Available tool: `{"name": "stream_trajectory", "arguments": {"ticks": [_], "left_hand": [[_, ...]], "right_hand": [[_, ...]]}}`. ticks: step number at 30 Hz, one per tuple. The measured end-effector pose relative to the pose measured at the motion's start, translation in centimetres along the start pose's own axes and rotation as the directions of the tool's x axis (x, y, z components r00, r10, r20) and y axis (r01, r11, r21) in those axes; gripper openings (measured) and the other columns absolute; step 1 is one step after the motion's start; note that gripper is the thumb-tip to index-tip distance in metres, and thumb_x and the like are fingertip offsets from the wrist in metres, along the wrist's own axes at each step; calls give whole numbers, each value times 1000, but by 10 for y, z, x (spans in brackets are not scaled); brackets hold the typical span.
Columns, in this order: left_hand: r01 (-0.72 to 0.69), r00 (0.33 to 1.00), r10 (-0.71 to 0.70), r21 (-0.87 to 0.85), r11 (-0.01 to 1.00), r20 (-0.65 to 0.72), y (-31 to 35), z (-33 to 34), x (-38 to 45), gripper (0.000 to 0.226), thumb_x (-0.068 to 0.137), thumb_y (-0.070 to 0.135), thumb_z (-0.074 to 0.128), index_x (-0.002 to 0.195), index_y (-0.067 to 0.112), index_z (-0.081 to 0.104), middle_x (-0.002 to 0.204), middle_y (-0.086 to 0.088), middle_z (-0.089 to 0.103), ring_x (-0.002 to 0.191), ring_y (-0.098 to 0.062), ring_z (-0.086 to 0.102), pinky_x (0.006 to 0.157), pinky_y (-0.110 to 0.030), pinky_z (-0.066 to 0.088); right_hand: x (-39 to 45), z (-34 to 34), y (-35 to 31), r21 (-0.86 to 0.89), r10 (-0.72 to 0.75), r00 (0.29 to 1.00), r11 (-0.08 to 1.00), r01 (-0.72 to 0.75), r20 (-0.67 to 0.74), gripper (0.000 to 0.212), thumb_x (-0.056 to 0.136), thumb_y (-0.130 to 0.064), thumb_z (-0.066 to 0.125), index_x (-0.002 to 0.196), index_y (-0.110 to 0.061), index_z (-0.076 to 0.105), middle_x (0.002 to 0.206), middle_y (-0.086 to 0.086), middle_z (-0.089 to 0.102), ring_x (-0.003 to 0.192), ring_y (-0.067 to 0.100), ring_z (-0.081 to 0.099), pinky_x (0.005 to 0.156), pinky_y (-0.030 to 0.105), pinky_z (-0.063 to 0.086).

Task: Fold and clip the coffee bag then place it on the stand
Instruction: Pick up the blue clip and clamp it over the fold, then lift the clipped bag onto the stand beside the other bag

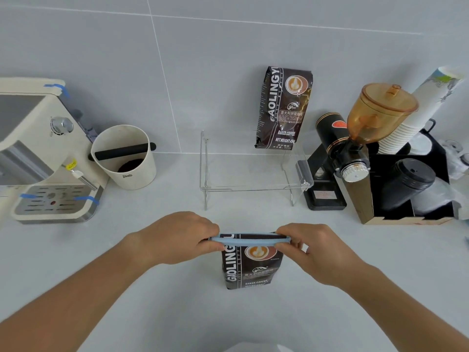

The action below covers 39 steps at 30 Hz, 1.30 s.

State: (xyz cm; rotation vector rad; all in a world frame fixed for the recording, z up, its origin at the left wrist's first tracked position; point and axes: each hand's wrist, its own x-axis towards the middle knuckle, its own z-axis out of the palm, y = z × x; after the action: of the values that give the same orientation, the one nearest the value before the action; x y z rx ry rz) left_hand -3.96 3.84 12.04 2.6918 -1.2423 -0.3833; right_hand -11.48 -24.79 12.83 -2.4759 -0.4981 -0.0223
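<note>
A dark brown coffee bag stands upright on the white counter near me, its top folded over. A long pale blue clip lies across that folded top. My left hand pinches the clip's left end and my right hand pinches its right end, both also touching the bag's top. Behind the bag stands a clear acrylic stand. A second, taller coffee bag leans on the wall at the stand's back right.
An espresso machine and a white knock box are at the left. A black grinder with an amber hopper, stacked paper cups and a black organiser box crowd the right.
</note>
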Motion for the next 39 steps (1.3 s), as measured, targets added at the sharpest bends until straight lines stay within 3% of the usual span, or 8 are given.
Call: {"name": "stream_trajectory", "arguments": {"ticks": [5, 14, 17, 20, 23, 27, 35, 39], "left_hand": [[-5, 998, 0, -75, 997, -63, -2, 5, 0, 38, 94, 53, 42, 69, 25, 42, 60, 9, 41, 60, -13, 43, 52, -18, 28], [69, 975, -123, -271, 960, -187, -1, 19, -5, 33, 89, 58, 46, 76, 29, 52, 67, 9, 54, 62, -9, 48, 53, -21, 35], [92, 928, -291, -616, 782, -232, 9, 34, -5, 18, 85, 47, 61, 90, 29, 66, 77, 6, 67, 67, -7, 58, 52, -12, 40], [95, 869, -468, -876, 473, -158, 23, 54, -2, 22, 78, 25, 77, 98, 33, 71, 91, 9, 77, 83, -8, 72, 73, -19, 56], [119, 803, -582, -921, 371, -131, 39, 79, 5, 36, 76, 10, 80, 99, 37, 69, 98, 16, 77, 95, -7, 72, 83, -28, 57], [130, 740, -672, -973, 193, -34, 72, 118, -3, 53, 77, 6, 77, 108, 44, 58, 102, 32, 71, 96, 0, 70, 72, -11, 54], [88, 643, -762, -981, 170, -74, 84, 134, -4, 53, 83, 4, 73, 132, 18, 57, 115, 12, 73, 102, 2, 67, 84, -14, 54], [86, 635, -768, -981, 173, -80, 82, 127, 0, 49, 84, 0, 70, 130, 13, 60, 109, 23, 73, 99, 4, 68, 83, -13, 54]], "right_hand": [[-3, 8, -1, -12, -11, 1000, 1000, 11, -25, 7, 88, -19, 67, 94, -14, 68, 73, -6, 68, 57, -2, 49, 50, 2, 35], [-4, 12, 4, 214, 116, 989, 972, -95, -89, 16, 83, -13, 74, 93, -26, 71, 80, -24, 65, 66, 5, 57, 51, 3, 38], [-6, 18, 9, 341, 227, 967, 924, -177, -116, 28, 82, -11, 74, 92, -37, 71, 79, -17, 69, 64, 5, 59, 52, 5, 40], [-9, 29, 18, 436, 394, 918, 835, -336, -48, 29, 83, -9, 72, 94, -35, 72, 83, -14, 72, 68, 7, 63, 55, 11, 47], [-14, 45, 24, 550, 474, 879, 722, -420, 49, 31, 83, -3, 71, 103, -27, 73, 98, -12, 74, 88, 8, 68, 66, 20, 56], [-39, 77, 17, 659, 541, 836, 597, -458, 90, 31, 82, 1, 70, 101, -23, 71, 100, -11, 77, 103, 3, 67, 71, 17, 56], [-34, 90, 14, 635, 584, 812, 629, -448, -5, 37, 85, 2, 68, 81, -35, 68, 90, -16, 75, 92, -1, 68, 68, 8, 51], [-32, 91, 12, 615, 576, 816, 663, -427, -54, 35, 87, 2, 66, 81, -33, 66, 88, -16, 75, 83, 3, 68, 65, 5, 49]]}}
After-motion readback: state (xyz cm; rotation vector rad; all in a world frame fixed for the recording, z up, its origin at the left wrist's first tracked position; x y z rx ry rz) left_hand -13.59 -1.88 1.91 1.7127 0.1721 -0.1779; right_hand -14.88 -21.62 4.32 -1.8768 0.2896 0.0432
